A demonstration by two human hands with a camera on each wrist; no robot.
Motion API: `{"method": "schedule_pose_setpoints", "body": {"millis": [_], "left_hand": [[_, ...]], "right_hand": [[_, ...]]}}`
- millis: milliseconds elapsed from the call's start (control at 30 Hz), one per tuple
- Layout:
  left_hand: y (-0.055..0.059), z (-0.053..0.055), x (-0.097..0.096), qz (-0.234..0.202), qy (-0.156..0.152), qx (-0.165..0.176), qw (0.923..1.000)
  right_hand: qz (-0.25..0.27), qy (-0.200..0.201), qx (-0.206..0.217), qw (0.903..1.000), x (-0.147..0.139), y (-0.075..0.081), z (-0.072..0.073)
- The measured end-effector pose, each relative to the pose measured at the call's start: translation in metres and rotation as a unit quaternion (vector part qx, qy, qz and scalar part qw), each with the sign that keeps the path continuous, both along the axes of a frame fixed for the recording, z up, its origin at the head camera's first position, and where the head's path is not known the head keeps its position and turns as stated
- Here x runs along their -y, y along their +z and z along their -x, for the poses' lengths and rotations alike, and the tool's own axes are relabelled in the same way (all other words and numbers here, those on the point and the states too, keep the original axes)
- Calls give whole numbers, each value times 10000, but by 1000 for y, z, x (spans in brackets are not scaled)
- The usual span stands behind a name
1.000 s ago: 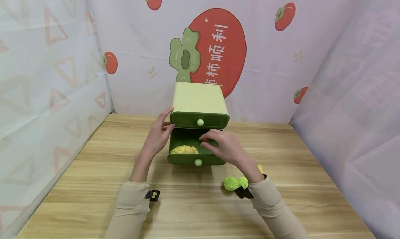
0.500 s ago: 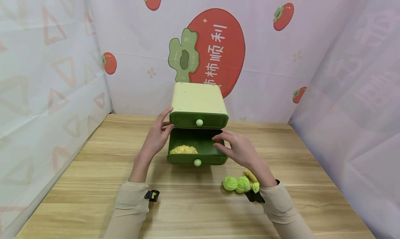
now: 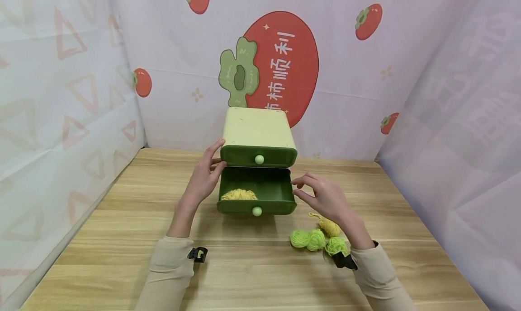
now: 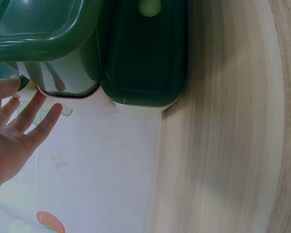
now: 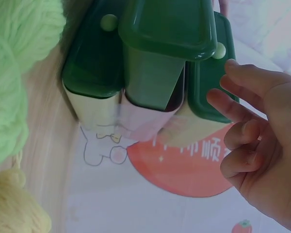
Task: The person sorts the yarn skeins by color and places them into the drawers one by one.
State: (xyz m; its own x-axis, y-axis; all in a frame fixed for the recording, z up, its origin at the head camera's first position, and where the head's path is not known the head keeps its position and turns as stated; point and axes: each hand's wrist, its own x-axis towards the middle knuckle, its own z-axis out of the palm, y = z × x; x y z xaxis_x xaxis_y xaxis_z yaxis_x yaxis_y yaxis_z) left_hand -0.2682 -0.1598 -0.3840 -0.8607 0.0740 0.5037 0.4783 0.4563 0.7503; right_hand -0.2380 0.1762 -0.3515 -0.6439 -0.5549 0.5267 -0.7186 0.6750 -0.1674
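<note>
A small drawer cabinet [image 3: 259,126] with a cream top and green fronts stands before me. Its middle drawer [image 3: 277,207] is pulled out, and a bundle of yellow yarn [image 3: 239,195] lies inside at the left. My left hand [image 3: 203,176] rests its fingertips against the cabinet's left side beside the top drawer [image 3: 240,155]. Just off the pulled-out drawer's right side, my right hand [image 3: 326,197] has its thumb and forefinger apart, holding nothing. In the right wrist view, its other fingers [image 5: 242,160] are loosely bent.
Several yarn balls lie on the wooden table [image 3: 244,275] under and beside my right forearm: green ones such as the leftmost ball [image 3: 299,238], plus a yellow one [image 3: 329,227]. A bottom drawer [image 5: 94,58] sits closed. A printed cloth [image 3: 183,44] hangs behind.
My right hand has moved right, from above the pulled-out drawer to outside its right side. More yarn balls now show beside that forearm. My left hand has stayed in place.
</note>
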Motion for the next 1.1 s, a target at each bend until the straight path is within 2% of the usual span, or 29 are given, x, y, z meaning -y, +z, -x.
{"method": "schedule_pose_setpoints", "body": {"millis": [333,667,833,1100], "left_hand": [[1,0,0,-9,-11,-68,10000],[2,0,0,30,14,-9,10000],[4,0,0,20,5,-20,10000],[4,-3,0,-8,-68,-68,10000]], "right_hand": [[-133,-173,243,9995,-12,-10,0],[-51,-343,88,9994,-30,-20,1],[-190,-508,265,9982,-40,-27,2],[-313,-549,845,9944,-53,-37,5]]}}
